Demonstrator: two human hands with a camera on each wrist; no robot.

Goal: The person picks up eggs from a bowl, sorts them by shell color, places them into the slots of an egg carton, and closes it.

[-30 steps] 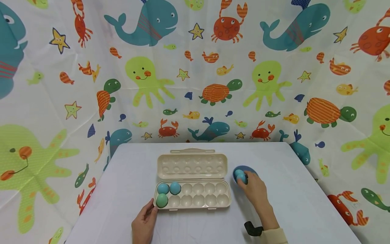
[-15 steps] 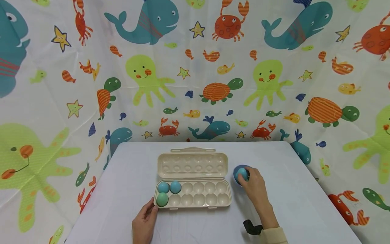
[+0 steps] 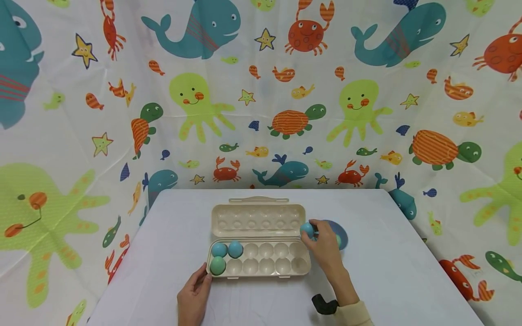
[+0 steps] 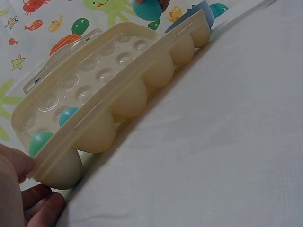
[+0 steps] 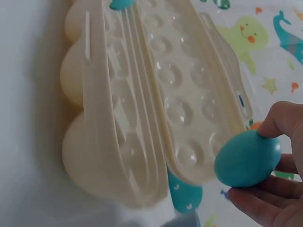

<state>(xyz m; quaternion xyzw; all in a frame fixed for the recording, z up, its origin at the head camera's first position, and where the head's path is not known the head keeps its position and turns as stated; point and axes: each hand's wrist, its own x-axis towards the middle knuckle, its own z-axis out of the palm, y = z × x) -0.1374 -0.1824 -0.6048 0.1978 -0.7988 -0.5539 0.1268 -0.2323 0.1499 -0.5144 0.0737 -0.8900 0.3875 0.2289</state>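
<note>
– Fingers first: who has what?

– Thumb and fingers of the right hand (image 3: pixel 325 246) are clamped on a blue egg (image 3: pixel 307 230). The left hand (image 3: pixel 193 292) grips the egg carton (image 3: pixel 267 274) at its near left corner, thumb at the rim, fingers below the end cup.

– What has just changed?

– The held egg is out of the blue bowl (image 3: pixel 344 229) and over by the right corner of the lid (image 3: pixel 258 210). I'd call that mid-transfer: it has left one container and is in no cup.

– And the containers?

– At the carton's left end, a second blue egg (image 3: pixel 219 249) and a third blue egg (image 3: pixel 235 249) sit in the back row, with a green egg (image 3: pixel 218 266) in front. The lid lies open. The bowl shows a pale green egg (image 3: pixel 338 240); the hand hides part of the inside.
</note>
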